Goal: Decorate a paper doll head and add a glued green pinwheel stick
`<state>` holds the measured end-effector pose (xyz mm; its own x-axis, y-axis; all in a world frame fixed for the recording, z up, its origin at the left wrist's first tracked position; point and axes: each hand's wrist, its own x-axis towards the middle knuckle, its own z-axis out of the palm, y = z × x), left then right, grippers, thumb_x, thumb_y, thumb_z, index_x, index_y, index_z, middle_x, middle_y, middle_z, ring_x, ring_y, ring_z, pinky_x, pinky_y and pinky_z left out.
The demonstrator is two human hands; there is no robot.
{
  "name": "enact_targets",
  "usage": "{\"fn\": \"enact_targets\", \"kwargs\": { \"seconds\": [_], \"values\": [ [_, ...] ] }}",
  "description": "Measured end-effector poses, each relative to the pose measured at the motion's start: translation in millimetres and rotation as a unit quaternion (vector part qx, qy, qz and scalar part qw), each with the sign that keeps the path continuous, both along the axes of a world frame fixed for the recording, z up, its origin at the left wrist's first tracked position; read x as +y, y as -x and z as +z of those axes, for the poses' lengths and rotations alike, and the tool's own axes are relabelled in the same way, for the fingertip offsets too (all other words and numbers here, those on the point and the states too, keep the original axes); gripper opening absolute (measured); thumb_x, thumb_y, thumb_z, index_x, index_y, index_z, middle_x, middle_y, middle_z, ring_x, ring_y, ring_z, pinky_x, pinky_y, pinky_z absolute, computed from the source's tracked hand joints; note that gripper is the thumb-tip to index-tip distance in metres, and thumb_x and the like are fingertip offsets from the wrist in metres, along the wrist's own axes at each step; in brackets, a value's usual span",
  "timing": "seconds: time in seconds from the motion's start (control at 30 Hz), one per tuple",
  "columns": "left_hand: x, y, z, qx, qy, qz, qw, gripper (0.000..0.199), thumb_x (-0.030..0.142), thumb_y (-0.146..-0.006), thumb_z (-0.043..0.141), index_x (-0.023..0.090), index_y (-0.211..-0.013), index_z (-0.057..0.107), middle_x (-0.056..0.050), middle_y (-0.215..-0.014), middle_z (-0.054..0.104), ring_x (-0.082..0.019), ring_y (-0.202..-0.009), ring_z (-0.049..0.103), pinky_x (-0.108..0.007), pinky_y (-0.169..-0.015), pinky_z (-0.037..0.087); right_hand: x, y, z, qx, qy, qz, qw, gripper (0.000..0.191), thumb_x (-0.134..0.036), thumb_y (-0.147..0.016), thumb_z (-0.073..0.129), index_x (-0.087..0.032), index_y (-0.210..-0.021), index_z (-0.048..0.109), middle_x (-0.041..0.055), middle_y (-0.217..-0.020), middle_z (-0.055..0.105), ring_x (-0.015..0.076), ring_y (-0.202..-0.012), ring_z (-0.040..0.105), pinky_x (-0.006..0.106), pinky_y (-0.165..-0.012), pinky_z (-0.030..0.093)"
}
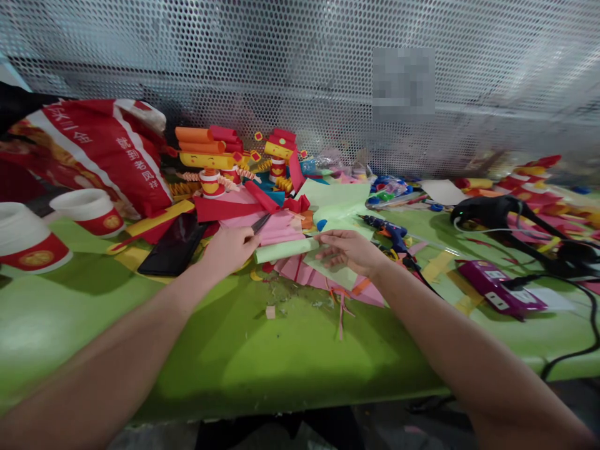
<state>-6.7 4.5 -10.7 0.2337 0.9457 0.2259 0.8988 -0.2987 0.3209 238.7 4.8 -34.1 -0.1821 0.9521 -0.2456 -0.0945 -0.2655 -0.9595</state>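
My left hand (229,249) is closed, and a dark, narrow pointed tool (261,223) sticks out past its fingers; its exact kind does not show. Just right of that hand lies a pale green paper roll (285,250), a sheet curled into a tube. My right hand (349,251) pinches the roll's right end between thumb and forefinger, its other fingers loosely bent. Beneath both hands are pink paper sheets (309,275) and a flat piece of light green paper (340,272). A larger green sheet (335,200) lies behind them.
A black phone (173,245) and white-and-red paper cups (89,212) are at left, before a red bag (98,150). Paper figures (210,172) stand behind. At right are a blue glue gun (387,231), a purple power strip (499,287) and black cables. A perforated metal panel (300,75) closes the back.
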Motion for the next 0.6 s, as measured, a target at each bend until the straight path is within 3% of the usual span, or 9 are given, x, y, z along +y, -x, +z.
{"fn": "enact_targets", "kwargs": {
  "seconds": [0.13,0.3,0.47,0.6],
  "values": [
    [0.7,0.6,1.0,0.014,-0.005,0.008,1.000,0.046,0.045,-0.081,0.037,0.021,-0.042,0.038,-0.001,-0.040,0.038,-0.015,-0.042,0.038,-0.027,-0.047,0.019,-1.5,0.6,1.4,0.033,0.025,0.029,0.999,0.007,-0.018,-0.074,0.064,-0.014,-0.080,0.066,0.0060,-0.067,0.068,0.0140,-0.056,0.065,0.023,-0.044,0.054],
    [0.9,1.1,2.1,0.000,0.000,0.026,1.000,0.042,0.046,-0.079,0.040,0.021,-0.045,0.042,-0.001,-0.042,0.042,-0.016,-0.044,0.043,-0.027,-0.047,0.022,0.4,1.6,-2.1,0.045,0.013,0.029,0.998,0.009,-0.020,-0.072,0.066,-0.012,-0.074,0.068,0.0085,-0.065,0.069,0.0139,-0.062,0.066,0.023,-0.057,0.055],
    [-0.7,2.0,6.9,-0.171,0.030,0.037,0.984,0.030,0.038,-0.078,0.046,0.019,-0.055,0.049,0.000,-0.048,0.053,-0.013,-0.044,0.048,-0.024,-0.047,0.031,4.0,-7.2,2.0,0.105,-0.131,-0.053,0.984,0.014,-0.031,-0.067,0.069,-0.017,-0.070,0.068,0.0060,-0.077,0.071,0.0189,-0.079,0.068,0.035,-0.080,0.052],
    [-0.8,0.5,7.3,-0.372,0.089,0.029,0.924,0.026,0.041,-0.075,0.052,0.017,-0.065,0.052,-0.001,-0.060,0.059,-0.010,-0.043,0.050,-0.021,-0.043,0.037,0.9,-12.5,10.6,0.134,-0.211,-0.088,0.964,0.016,-0.036,-0.066,0.069,-0.020,-0.070,0.069,0.0032,-0.076,0.071,0.0202,-0.084,0.067,0.037,-0.084,0.050]
  ]
}}
